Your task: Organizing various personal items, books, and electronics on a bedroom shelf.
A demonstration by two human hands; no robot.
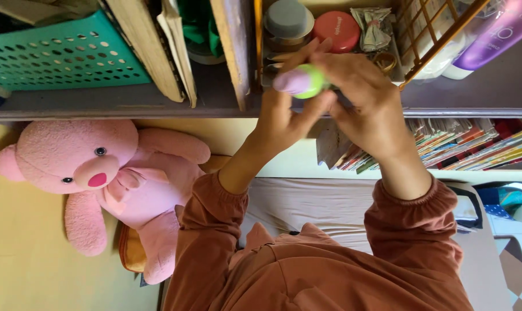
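Both hands are raised in front of a shelf and meet around a small round container (302, 81) with a pale purple body and a bright green cap. My left hand (284, 106) cups it from below and the left. My right hand (366, 98) closes on its right side, fingers over the green end. Rust-brown sleeves cover both forearms. Much of the container is hidden by the fingers.
The grey shelf (128, 106) holds a teal perforated basket (59, 55), upright books (157, 46), a grey jar (288, 20), a red-lidded jar (337, 29), an orange wire rack (434, 34) and a purple bottle (497, 34). A pink teddy bear (99, 173) and stacked books (480, 147) lie below.
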